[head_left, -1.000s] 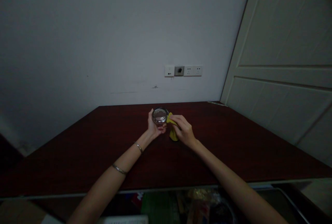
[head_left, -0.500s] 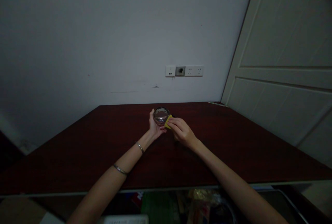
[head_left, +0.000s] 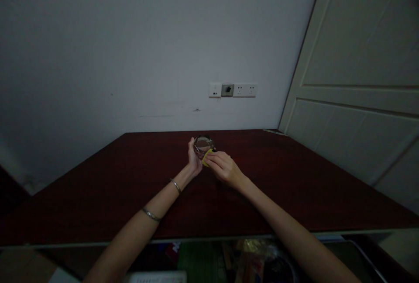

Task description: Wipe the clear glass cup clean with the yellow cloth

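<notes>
My left hand [head_left: 194,160] is wrapped round a small clear glass jar [head_left: 202,144], held just above the dark red table [head_left: 131,187] with its mouth tilted towards me. My right hand [head_left: 223,167] is closed on a yellow cloth [head_left: 206,157] and presses it against the jar's lower right side. Most of the cloth is hidden under my fingers. Two thin bracelets sit on my left forearm.
The table runs back to a white wall with a row of sockets [head_left: 232,89]. A pale panelled door [head_left: 353,99] stands at the right. Under the table's front edge lie several packets and bags [head_left: 229,261] in the dark.
My right hand has slid left and down along the jar with the cloth, which now shows less. The hanging end of the cloth is out of sight. The left hand stays put.
</notes>
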The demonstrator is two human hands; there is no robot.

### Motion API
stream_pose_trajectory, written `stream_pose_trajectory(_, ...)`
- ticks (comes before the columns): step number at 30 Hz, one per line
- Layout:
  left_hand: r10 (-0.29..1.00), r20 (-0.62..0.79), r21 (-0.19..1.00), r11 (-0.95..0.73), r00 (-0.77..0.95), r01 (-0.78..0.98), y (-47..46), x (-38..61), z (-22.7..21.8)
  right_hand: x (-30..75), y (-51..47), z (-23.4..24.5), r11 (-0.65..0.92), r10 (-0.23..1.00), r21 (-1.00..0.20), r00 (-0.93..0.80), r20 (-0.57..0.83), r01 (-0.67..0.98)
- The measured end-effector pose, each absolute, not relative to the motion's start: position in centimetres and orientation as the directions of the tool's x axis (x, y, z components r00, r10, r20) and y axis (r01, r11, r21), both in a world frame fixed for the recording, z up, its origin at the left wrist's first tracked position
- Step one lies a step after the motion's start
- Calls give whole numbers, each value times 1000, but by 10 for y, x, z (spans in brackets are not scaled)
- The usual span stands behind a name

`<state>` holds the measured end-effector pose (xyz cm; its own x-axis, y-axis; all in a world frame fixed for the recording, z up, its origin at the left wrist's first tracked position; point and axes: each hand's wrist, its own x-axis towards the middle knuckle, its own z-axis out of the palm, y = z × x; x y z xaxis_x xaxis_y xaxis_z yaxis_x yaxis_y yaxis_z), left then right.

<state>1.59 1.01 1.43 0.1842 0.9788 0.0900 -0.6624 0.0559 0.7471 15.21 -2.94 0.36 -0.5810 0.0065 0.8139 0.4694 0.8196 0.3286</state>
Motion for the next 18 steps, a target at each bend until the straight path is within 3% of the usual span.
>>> stream_pose_trajectory(11,991,71,708,33,117,-705,15,19,11,142,-35,8,812,26,346,-622,782,469)
stream_pose_trajectory(18,969,91,731,92,230,-676,18,20,2,143,-36,9,803,16,367,-633,774,470)
